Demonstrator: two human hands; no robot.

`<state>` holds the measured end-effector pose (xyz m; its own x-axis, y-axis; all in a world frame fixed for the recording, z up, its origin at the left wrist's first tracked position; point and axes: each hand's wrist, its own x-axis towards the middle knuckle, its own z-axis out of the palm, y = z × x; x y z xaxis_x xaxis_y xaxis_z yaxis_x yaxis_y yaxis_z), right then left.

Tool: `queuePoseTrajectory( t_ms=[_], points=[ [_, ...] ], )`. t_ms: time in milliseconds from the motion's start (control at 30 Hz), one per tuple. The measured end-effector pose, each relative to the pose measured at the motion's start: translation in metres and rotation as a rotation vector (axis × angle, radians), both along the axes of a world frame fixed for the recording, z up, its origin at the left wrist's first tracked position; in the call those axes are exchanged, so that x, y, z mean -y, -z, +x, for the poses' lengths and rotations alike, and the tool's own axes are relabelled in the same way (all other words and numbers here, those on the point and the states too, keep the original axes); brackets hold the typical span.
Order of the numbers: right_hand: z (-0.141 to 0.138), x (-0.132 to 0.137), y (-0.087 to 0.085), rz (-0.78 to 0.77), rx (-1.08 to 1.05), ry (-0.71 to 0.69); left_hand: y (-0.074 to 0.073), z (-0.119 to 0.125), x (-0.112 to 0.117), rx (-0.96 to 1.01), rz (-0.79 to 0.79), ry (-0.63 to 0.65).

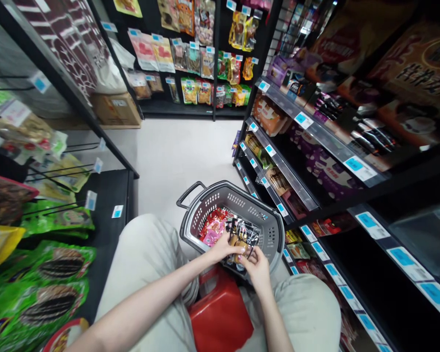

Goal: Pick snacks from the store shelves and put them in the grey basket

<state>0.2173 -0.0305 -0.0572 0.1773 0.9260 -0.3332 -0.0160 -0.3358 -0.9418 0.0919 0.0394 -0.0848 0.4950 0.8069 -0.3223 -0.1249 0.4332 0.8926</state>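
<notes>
Left hand (223,247) and right hand (258,266) clutch a glossy dark snack packet (243,233); tugging could tip the grey plastic basket (238,188).

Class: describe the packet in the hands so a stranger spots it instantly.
Find the grey perforated plastic basket on the pale aisle floor. Inside its near side, the left hand and right hand grip a glossy black snack packet. Unlike the red and pink packets beside it, it is dark with brown contents.

place: shop | signs: snack packets (190,90) on shelves (308,128), price tags (355,164), shopping basket (267,215)
</notes>
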Motion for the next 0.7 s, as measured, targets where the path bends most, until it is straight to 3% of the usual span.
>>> queuePoseTrajectory(
  t_ms=[700],
  points=[
    [0.0018,-0.0006,0.0067,-0.005,0.017,0.010,0.0029,-0.0001,-0.0001,-0.038,0.011,-0.008]
  ],
)
